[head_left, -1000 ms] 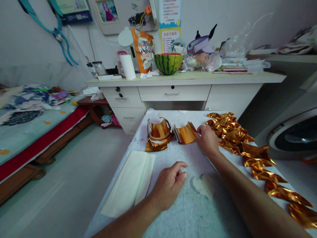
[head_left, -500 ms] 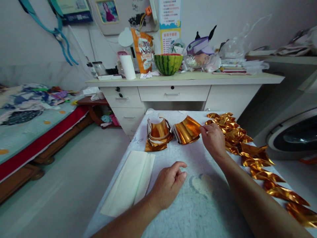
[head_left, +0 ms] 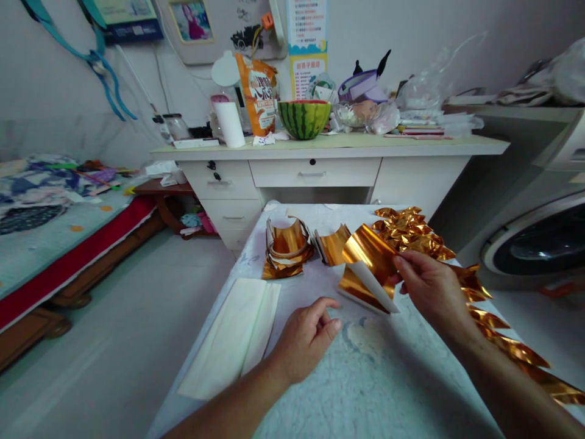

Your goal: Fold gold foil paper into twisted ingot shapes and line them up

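Pinched at its right edge, a sheet of gold foil paper (head_left: 369,251) hangs from my right hand (head_left: 432,286). It is bent, and part of its pale back shows over the gold below. A curved stack of the same paper (head_left: 329,247) lies just left of it. Farther left sits a second pile of curled gold foil paper (head_left: 287,239). My left hand (head_left: 307,338) is low over the table with nothing in it, thumb and forefinger apart. Beside that hand lies folded whitish paper (head_left: 228,338). Folded gold foil pieces (head_left: 406,228) run down the table's right side, partly behind my right arm.
The cloth-covered table (head_left: 365,390) meets a white desk (head_left: 315,172) at its far end. On the desk stand a cut watermelon (head_left: 304,121), an orange bag (head_left: 258,97) and a white roll (head_left: 230,125). A bed (head_left: 68,244) is at left, a front-loading washing machine (head_left: 543,207) at right.
My right hand has pulled a gold foil sheet off the stack, toward me and to the right. My left hand has stayed nearly still. The view has shifted slightly.
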Motion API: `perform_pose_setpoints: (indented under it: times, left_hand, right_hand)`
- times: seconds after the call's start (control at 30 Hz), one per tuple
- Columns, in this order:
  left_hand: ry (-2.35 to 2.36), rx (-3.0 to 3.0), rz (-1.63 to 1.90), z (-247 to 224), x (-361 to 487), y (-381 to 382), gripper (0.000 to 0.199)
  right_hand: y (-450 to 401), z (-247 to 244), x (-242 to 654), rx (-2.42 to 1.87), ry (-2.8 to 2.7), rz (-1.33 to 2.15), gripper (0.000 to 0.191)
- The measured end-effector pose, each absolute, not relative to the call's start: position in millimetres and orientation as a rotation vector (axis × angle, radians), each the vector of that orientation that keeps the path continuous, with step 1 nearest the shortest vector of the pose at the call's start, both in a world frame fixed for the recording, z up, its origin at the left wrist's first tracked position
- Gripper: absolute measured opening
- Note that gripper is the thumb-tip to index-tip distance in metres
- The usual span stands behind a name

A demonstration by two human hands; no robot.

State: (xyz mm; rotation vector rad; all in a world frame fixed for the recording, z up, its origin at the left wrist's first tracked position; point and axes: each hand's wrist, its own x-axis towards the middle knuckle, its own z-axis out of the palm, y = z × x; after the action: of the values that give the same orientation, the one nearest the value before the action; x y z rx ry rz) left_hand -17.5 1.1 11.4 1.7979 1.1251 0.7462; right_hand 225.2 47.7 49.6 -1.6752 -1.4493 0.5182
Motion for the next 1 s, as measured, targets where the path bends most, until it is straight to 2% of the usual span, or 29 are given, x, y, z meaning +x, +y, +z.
perform_pose_setpoints:
  times: [0.27, 0.43, 0.83, 1.0]
  left_hand:
    - [1.131, 1.798, 0.746, 8, -16, 2, 0.027]
    - [1.136, 1.769, 0.764, 8, -17, 2, 0.028]
    - [1.147, 1.796, 0.723, 9, -16, 2, 0.025]
    - [1.158, 1.804, 0.708, 9, -16, 2, 0.024]
  right_hand:
    - [59, 39, 221, -1.512, -1.211, 0.766, 0.024]
    - [79, 40, 216, -1.215, -0.780, 0.975, 0.019]
    - [103, 15, 197, -1.023, -0.438, 1.130, 0.006]
    - [102, 14, 181, -0.982, -0.428, 1.102, 0.011]
